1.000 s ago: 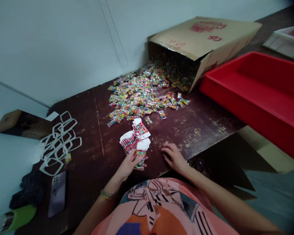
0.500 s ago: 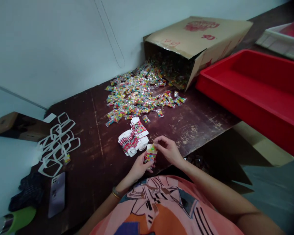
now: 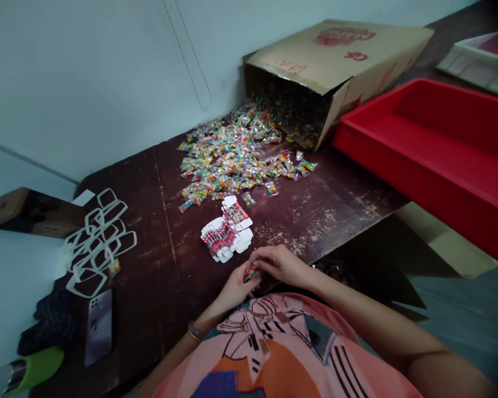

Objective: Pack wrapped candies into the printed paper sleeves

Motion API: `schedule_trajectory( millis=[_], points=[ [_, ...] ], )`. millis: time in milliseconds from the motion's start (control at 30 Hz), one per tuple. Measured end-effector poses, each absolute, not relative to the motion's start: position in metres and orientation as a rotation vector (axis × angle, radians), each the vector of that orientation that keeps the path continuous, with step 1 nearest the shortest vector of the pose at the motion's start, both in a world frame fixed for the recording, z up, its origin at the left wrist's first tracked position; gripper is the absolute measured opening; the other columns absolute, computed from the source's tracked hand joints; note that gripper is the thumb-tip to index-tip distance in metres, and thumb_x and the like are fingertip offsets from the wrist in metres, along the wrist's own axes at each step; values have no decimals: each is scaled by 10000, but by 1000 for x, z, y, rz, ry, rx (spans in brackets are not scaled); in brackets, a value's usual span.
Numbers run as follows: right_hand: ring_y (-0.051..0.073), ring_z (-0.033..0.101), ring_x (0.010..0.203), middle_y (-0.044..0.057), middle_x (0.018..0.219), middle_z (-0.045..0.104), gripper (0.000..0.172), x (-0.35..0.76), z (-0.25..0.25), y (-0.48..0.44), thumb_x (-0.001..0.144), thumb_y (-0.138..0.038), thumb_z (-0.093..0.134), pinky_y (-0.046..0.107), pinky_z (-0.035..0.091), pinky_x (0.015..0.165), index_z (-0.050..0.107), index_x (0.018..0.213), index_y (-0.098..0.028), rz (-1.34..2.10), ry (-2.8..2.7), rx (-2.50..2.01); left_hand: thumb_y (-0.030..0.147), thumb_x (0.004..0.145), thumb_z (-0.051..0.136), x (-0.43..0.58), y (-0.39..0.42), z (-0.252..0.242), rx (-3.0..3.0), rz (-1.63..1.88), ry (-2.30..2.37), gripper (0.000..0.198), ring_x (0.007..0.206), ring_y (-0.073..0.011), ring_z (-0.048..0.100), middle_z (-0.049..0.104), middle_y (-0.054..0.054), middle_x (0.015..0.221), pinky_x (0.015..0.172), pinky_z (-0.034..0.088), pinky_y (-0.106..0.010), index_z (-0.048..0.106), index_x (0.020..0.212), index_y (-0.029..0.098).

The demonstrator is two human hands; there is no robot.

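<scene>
A small printed candy box (image 3: pixel 252 273) is gripped low by my left hand (image 3: pixel 233 288), close to my body at the table's front edge. Over its top bend the fingers of my right hand (image 3: pixel 283 267), closed against the box and covering its opening. Just beyond both hands lies a fanned stack of flat red-and-white candy boxes (image 3: pixel 222 239). Farther back spreads a heap of clear sachets with colourful candies (image 3: pixel 232 157). Two stray sachets lie between the heap and the stack.
An open cardboard carton (image 3: pixel 336 52) lies on its side behind the heap, sachets inside. A red tray (image 3: pixel 415 166) juts in at right, a white basket (image 3: pixel 473 63) behind it. At left are white loops (image 3: pixel 102 240), a phone (image 3: pixel 98 329), dark cloth (image 3: pixel 50 323) and a brown box (image 3: pixel 33 213).
My right hand has moved down and left onto the box top. The yellow-green sachet it pinched at the opening no longer shows. The left hand still holds the box.
</scene>
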State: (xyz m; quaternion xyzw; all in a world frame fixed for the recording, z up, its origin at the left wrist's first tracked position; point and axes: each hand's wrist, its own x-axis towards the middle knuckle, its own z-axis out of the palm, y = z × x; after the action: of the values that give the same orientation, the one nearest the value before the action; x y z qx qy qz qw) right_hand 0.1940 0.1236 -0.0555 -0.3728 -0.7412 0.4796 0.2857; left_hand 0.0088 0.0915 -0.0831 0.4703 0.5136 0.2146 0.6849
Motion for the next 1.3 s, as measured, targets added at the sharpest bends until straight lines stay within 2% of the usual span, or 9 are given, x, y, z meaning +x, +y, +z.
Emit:
schedule_trajectory(
  millis=[133,233,433,500,600,733,1000,1167,1300],
  points=[
    [147,580,799,32,886,642,150,187,-65,114,894,-241,492,265,450,756,629,946,-208,1371,-1594,-1047,504,736,646,9,92,-83,937,506,1157,466,614,-145,562,596,-21,727,476,434,-218,584,1017,137],
    [121,542,691,22,893,611,168,183,-80,109,806,-296,616,232,455,627,610,947,-205,1576,-1107,-1140,657,811,416,8,93,-79,783,542,1171,610,632,-183,585,630,-82,760,464,462,-263,621,968,103],
    [67,519,583,20,1028,580,648,181,-97,111,621,-211,750,194,446,498,515,1223,-262,2066,-751,-1053,466,786,546,5,98,-72,847,512,1082,421,737,-193,584,649,-80,869,488,469,-234,633,1018,126],
    [80,535,598,23,1007,592,546,183,-94,112,647,-214,731,209,462,511,585,1173,-249,2016,-949,-1071,386,747,597,5,100,-71,914,514,1083,361,758,-182,570,635,-62,866,511,470,-217,640,1004,135],
    [140,594,787,42,962,624,184,183,-81,111,784,-268,645,263,501,702,723,935,-196,1681,-1405,-1016,382,757,564,6,104,-71,903,553,1124,326,734,-173,554,613,-51,825,519,480,-229,649,947,131],
    [170,617,921,54,997,665,256,182,-64,110,903,-352,530,301,476,841,731,993,-222,1392,-1593,-983,385,798,512,7,108,-71,848,555,1142,339,793,-202,565,625,-72,877,546,500,-262,655,973,134],
    [169,646,733,52,829,711,214,185,-70,126,804,-371,662,288,507,684,740,859,-180,1478,-1422,-1139,313,795,626,0,105,-64,877,524,952,519,855,-191,561,594,-73,1028,615,502,-257,493,1283,198],
    [193,584,985,63,1018,690,211,182,-79,102,887,-321,568,367,449,898,724,1009,-245,1158,-1515,-1135,374,825,598,13,105,-75,817,503,926,471,893,-193,541,563,-65,1102,600,496,-247,509,1262,223],
    [199,595,963,65,1020,696,227,222,-71,89,895,-304,545,362,463,873,712,1041,-259,1106,-1560,-1242,388,835,588,29,110,-78,726,423,777,482,955,-230,572,535,-90,1211,682,519,-326,485,1287,256]
  ],
)
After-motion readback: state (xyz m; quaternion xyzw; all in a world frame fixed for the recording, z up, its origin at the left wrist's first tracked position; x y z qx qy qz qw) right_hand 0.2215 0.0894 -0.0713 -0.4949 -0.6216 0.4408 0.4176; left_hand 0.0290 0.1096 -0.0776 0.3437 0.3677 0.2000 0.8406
